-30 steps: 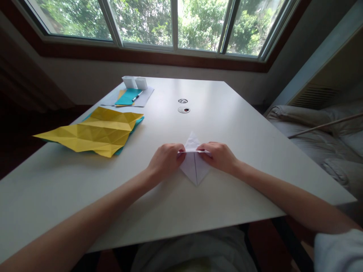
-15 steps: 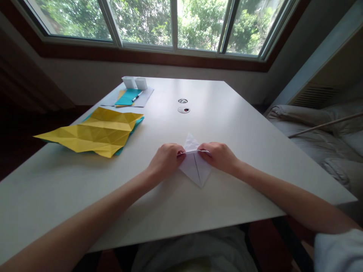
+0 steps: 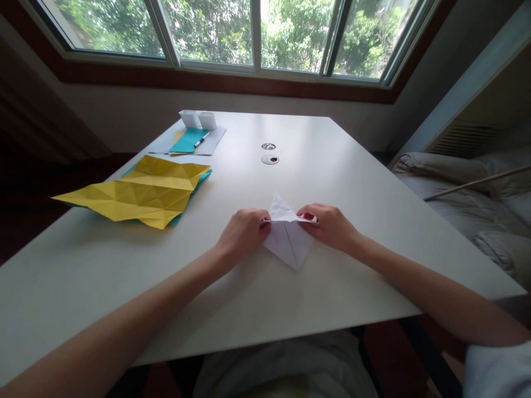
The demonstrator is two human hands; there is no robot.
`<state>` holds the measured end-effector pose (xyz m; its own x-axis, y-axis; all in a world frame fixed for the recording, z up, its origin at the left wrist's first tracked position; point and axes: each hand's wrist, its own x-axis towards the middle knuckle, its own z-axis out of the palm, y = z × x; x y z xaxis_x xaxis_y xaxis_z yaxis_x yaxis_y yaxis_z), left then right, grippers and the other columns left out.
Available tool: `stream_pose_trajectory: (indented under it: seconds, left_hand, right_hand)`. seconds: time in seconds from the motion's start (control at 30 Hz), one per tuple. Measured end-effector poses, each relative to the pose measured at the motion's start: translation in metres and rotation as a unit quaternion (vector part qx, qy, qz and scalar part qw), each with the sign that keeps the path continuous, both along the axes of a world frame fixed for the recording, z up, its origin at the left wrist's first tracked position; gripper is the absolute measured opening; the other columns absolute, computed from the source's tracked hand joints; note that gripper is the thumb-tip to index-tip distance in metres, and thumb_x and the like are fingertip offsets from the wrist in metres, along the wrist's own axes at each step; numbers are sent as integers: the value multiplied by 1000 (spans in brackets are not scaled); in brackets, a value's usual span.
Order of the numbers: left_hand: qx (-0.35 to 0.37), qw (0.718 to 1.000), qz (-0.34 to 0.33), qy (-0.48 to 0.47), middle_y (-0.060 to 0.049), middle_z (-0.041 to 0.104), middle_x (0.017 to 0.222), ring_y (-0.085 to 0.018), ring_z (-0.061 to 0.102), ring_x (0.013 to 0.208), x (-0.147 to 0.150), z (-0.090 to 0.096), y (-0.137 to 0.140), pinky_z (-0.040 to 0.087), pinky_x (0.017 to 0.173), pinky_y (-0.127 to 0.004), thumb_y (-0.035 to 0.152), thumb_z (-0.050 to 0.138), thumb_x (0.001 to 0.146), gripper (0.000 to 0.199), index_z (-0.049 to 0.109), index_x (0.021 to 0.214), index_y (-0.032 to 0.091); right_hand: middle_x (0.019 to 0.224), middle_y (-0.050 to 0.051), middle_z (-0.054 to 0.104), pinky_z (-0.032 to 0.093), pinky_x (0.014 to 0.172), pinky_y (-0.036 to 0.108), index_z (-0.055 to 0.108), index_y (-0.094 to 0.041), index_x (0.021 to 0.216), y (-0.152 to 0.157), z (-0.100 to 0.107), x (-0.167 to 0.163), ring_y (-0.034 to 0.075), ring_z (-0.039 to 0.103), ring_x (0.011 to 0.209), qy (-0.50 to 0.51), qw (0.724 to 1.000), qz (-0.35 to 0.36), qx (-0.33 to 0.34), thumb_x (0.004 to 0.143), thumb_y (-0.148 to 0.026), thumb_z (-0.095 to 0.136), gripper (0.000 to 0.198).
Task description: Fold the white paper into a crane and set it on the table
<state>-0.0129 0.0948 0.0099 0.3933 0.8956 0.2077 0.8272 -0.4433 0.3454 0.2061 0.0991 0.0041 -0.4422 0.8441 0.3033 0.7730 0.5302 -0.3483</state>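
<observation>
Both our left hand [image 3: 248,229] and right hand [image 3: 329,223] pinch the white paper [image 3: 281,241] by its sides, grip closed, near the worktop [image 3: 249,318]'s front edge; probably light and easily creased, it suits gentle hold along folds.

From my remote seat I see white folded paper [image 3: 287,237] with a dark line [image 3: 291,243] at five o'clock, yellow paper [image 3: 143,190] over a teal sheet [image 3: 201,180] at nine, turquoise paper [image 3: 188,141] at ten.

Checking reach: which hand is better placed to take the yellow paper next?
Probably the left hand: the yellow paper lies on its side, while the right hand sits farther off. Both pinch the white folded paper, so left must release first.
</observation>
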Motion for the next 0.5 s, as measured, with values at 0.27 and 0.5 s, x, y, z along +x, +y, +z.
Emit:
stream_pose_trajectory:
  seconds: [0.27, 0.5]
  left_hand:
    - [7, 999, -21, 26, -6, 67, 79, -18, 60, 69, 3, 2, -3, 42, 63, -25, 19, 47, 79, 24, 70, 84, 18]
    - [-31, 999, -14, 39, -6, 63, 75, -16, 57, 65, 2, 10, -2, 39, 59, -23, 22, 46, 80, 24, 65, 65, 16]
  right_hand:
    - [87, 5, 67, 43, 73, 27, 66, -19, 82, 4, -3, -5, 19, 56, 86, -92, 995, 25, 35, 78, -20, 58, 9]
    - [78, 5, 66, 42, 70, 27, 63, -18, 74, 5, 2, -6, 19, 56, 79, -112, 993, 40, 22, 86, -28, 51, 20]
